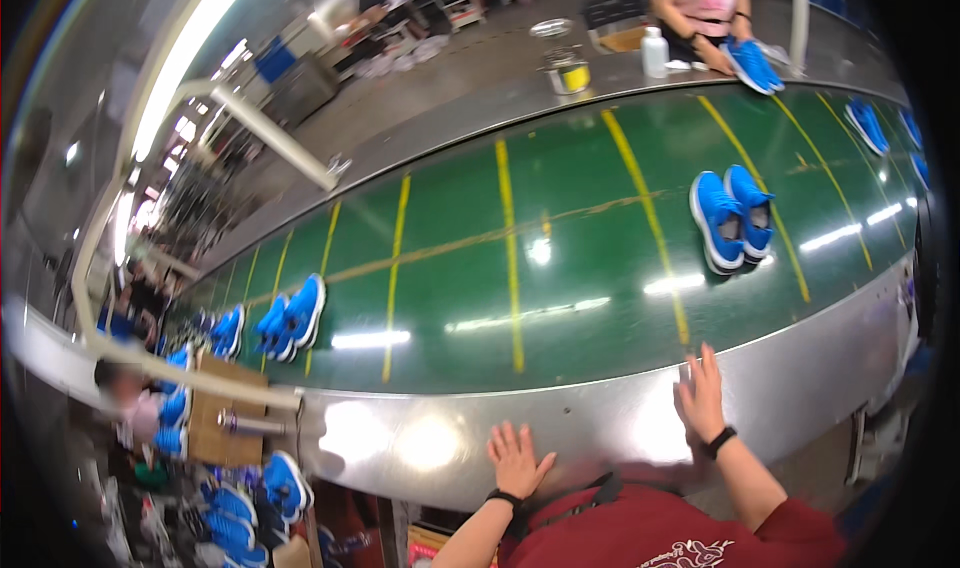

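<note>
My left hand [518, 460] lies flat on the metal edge [570, 408] of a conveyor, fingers spread and holding nothing. My right hand [702, 398] is open too, fingers stretched toward the green belt [570, 298], with its tips at the belt's near border. Beyond it, a pair of blue sneakers [718, 223] with white soles rests on the belt, apart from the hand. Farther left on the belt stands another blue pair [290, 318], with more blue shoes [228, 332] behind it.
Across the belt, a person [705, 18] holds blue shoes [752, 66] beside a white bottle [654, 53] and a metal can [568, 68]. Blue shoes [868, 128] lie at the far right. At lower left are a cardboard box [228, 408] and several loose shoes [285, 488].
</note>
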Demonstrator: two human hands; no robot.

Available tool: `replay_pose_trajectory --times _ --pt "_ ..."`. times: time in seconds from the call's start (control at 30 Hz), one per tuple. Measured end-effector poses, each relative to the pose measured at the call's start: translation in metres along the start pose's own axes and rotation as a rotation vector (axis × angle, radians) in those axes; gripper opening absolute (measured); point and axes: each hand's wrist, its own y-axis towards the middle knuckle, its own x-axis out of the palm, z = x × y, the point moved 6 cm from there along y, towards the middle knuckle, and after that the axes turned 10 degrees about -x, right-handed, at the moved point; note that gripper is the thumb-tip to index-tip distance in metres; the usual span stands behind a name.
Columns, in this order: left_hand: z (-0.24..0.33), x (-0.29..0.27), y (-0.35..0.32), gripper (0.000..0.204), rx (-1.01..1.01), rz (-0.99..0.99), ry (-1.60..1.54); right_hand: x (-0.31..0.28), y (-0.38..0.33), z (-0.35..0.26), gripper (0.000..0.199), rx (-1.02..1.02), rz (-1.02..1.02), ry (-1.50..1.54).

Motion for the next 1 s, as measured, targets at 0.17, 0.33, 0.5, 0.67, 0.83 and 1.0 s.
replay_pose_trajectory --times 0.17,0.33,0.5,0.67,0.83,1.0 --pt "-0.005 0.002 -0.006 0.081 -0.037 0.018 -0.004 0.031 -0.039 -0.106 0.054 -0.267 -0.33 0.235" --pt "-0.004 0.007 -0.007 0.08 -0.015 0.011 -0.027 0.057 -0.056 -0.125 0.057 -0.394 -0.52 0.004" --pt "-0.014 0.003 -0.008 0.074 0.043 0.031 -0.162 0.061 -0.06 -0.13 0.057 -0.41 -0.527 -0.093" --pt "-0.038 -0.015 0.006 0.058 0.124 0.013 -0.321 0.063 -0.059 -0.137 0.056 -0.283 -0.495 -0.09" --pt "-0.11 -0.031 0.039 0.048 0.066 0.121 -0.642 0.072 -0.058 -0.15 0.056 -0.05 -0.486 -0.087" --pt "-0.236 -0.057 0.086 0.049 -0.243 0.188 -0.722 0.089 -0.061 -0.177 0.061 0.095 -0.468 -0.178"
